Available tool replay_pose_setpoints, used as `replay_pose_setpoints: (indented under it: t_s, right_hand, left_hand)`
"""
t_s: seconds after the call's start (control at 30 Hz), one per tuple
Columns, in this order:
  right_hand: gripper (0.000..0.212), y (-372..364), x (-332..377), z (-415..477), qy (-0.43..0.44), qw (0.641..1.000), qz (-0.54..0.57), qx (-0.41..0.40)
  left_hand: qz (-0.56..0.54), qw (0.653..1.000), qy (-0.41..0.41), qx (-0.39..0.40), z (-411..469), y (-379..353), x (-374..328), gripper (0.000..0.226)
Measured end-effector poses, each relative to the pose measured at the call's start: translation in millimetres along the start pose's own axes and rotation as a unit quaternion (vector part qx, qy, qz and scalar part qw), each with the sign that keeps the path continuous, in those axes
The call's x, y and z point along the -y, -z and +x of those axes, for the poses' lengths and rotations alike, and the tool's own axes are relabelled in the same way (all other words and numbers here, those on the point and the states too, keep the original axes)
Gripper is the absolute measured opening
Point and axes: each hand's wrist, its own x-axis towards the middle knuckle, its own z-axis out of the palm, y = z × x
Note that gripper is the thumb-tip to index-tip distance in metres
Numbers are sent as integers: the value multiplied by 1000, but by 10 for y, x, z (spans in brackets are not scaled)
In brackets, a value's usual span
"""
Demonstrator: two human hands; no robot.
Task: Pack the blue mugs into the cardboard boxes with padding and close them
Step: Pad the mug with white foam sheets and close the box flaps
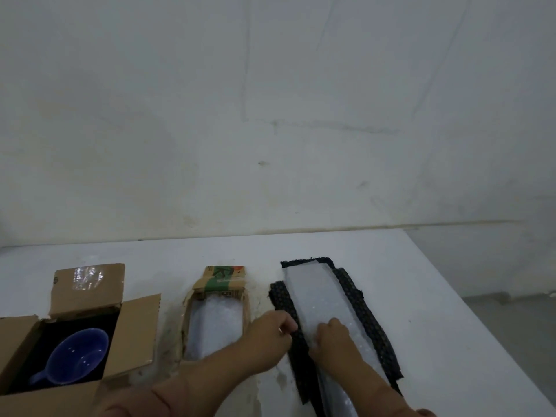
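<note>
Packing in progress, with places given relative to the small cardboard box (224, 282), which stands open and lined with bubble wrap (215, 326) but holds no mug. To its left, a large cardboard box (134, 329) has its flaps up and one blue mug (76, 355) inside, against a dark interior. Nothing covers the mug and neither box is closed. To the right of the small box, a bubble wrap strip (316, 299) lies along a dark dotted cloth (358, 308) on the tabletop (436, 311). The left hand (270, 335) pinches the cloth edge nearest the small box with curled fingers. The right hand (332, 340) has its fingers bent down onto the strip (gripping or merely pressing cannot be told). By this evidence, one mug is boxed, while top padding, the second box's filling and both closures remain. No second mug is visible, and the frame cuts off the large box's near corner and the near ends of strip and cloth.
</note>
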Motion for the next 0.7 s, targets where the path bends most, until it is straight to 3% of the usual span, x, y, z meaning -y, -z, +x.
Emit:
replay_pose_setpoints:
  t_s: [0.1,0.27,0.43,0.5,0.57,0.63,0.7]
  right_hand:
    - [15,-59,-34,34,0,1000,-2,-28]
    - [27,79,-83,57,-30,992,110,-47]
    - [30,365,145,-92,28,969,196,-148]
    - [30,471,247,-125,64,959,240,-139]
    - [15,582,277,-132,66,931,327,-150]
    - [9,705,228,-118,9,881,443,-167]
    - [20,803,173,-90,-68,837,533,-106]
  left_hand:
    - [-105,986,114,69,85,-178,-57,14]
    - [-312,917,242,59,180,-302,-211,4]
    - [-467,862,191,57,282,-340,-311,39]
    - [-459,871,174,4,297,-287,-368,32]
    - [-407,897,155,-72,310,-176,-401,24]
    - [-381,909,131,-107,286,-1,-438,20]
    - [-385,911,108,-103,224,182,-465,21]
